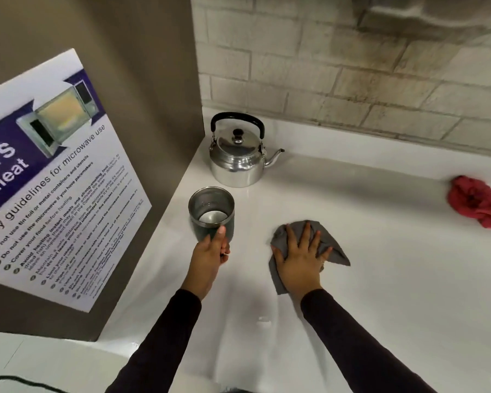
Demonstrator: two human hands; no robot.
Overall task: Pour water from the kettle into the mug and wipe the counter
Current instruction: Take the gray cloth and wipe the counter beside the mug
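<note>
A shiny metal kettle (238,157) with a black handle stands at the back of the white counter (380,265), its spout pointing right. In front of it is a dark mug (210,214) with a steel inside; my left hand (210,256) grips its near side, thumb on the wall. To the right, my right hand (301,259) lies flat, fingers spread, pressing a grey cloth (335,251) onto the counter.
A brown panel (142,80) with a microwave safety poster (54,180) rises along the left. A crumpled red cloth (479,202) lies at the far right. A brick wall (352,66) backs the counter. A small wet spot (264,320) shows between my forearms.
</note>
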